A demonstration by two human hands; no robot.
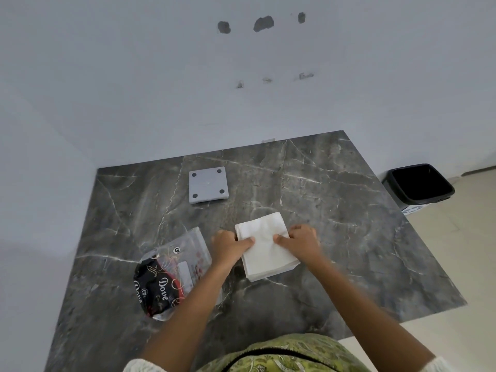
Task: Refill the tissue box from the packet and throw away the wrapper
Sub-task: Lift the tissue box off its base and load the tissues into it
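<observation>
Tissue stack (264, 245) out of packet, mid-desk toward near edge, gripped both sides by left hand (228, 244) and right hand (300, 240). Empty wrapper (171, 272) near left edge; grey box piece (208, 184) toward far edge. Left: loading box, binning wrapper in black bin (418, 185) on floor off the right edge.

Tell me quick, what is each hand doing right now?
Left hand: closed on the left side of the tissue stack, thumb on top.
Right hand: closed on the right side of the same stack, thumb on top.

One head-worn wide-angle view looks steeply forward and down, close over the table (335, 200), toward the wall (134, 76).
</observation>
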